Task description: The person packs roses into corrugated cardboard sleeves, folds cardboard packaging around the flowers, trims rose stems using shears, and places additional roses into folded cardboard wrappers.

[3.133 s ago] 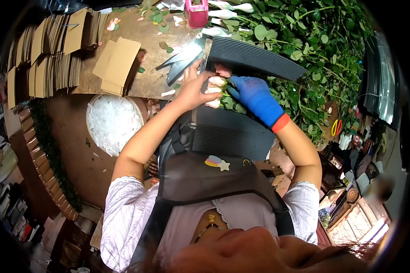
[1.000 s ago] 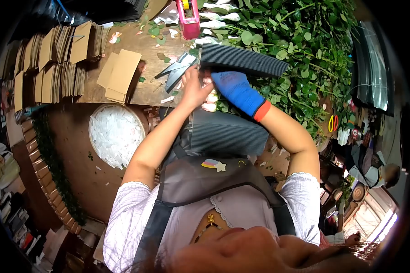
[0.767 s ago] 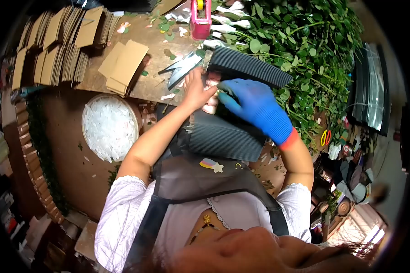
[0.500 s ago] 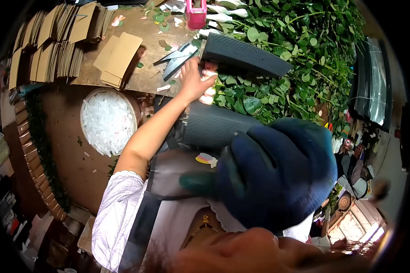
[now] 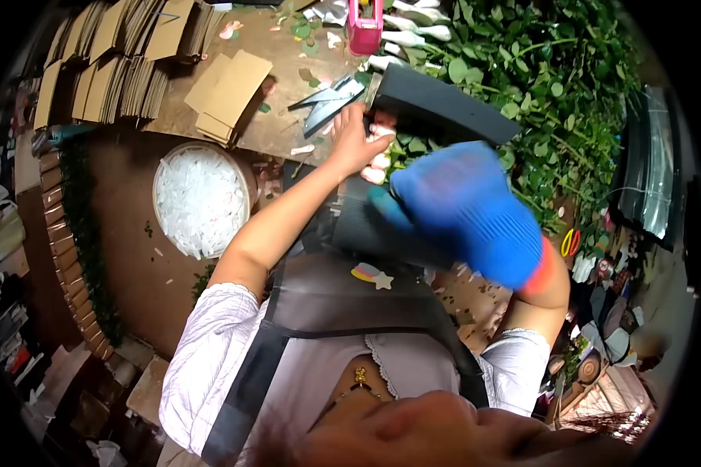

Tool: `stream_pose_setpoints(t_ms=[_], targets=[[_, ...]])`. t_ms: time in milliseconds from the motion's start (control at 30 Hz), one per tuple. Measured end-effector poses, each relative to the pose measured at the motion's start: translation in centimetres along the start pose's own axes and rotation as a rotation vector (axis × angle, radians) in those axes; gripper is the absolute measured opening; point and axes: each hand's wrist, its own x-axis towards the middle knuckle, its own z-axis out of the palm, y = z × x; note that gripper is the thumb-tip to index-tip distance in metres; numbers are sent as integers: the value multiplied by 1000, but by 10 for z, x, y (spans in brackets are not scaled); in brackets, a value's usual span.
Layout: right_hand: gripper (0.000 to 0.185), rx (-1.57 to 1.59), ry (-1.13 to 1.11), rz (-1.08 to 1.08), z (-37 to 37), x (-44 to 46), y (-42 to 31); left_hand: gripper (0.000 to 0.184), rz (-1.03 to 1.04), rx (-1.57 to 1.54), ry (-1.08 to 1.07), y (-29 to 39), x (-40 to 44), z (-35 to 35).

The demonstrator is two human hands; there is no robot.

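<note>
My bare left hand [image 5: 358, 142] is at the row of pale pink rose heads [image 5: 379, 159], its thumb and fingers closed about them. The roses lie between two black ridged panels, an upper panel [image 5: 444, 101] and a lower panel [image 5: 366, 222]. My right hand [image 5: 463, 206], in a blue knit glove with a teal thumb, hovers over the lower panel and the leafy stems. Motion blurs it and its fingers are turned away, so its grip cannot be made out. Beside my left hand lies a grey metal tool [image 5: 331, 105] with crossing blades.
Leafy green stems [image 5: 553, 101] heap the right side of the table. A pink holder [image 5: 364, 31] and white-wrapped buds [image 5: 405, 37] are at the back. Cardboard pieces [image 5: 230, 89] and stacks [image 5: 125, 86] lie left. A round tub [image 5: 202, 201] of white strips stands lower left.
My gloved right hand has swung from close before the camera, forward and away, to above the lower panel and stems. My left hand stays at the roses. The view has shifted slightly.
</note>
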Motion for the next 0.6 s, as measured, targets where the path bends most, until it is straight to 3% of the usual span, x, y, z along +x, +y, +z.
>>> stream_pose_setpoints(t_ms=[33,133,200,233,333,400,467,533,600], targets=[[45,33,-118,-7,16,9,15,81,2,-13,2,0,1,0],[51,71,-178,-25,90,44,51,80,-14,-16,9,6,0,-4],[50,128,-251,-55,124,59,57,93,-65,-29,-73,8,1,-9],[48,151,-139,-31,149,62,54,90,-64,-42,-64,8,0,-10],[45,184,-108,9,156,62,46,80,-49,-71,-62,6,2,-14],[41,220,-239,32,158,58,55,73,-22,-87,-102,1,4,-18],[40,341,-285,20,140,42,68,44,-33,-218,-131,-15,7,-18],[42,350,-306,82,117,36,70,32,-199,-528,-217,-21,8,-30],[44,299,-342,139,107,37,68,27,-129,-464,-184,-23,1,-41]])
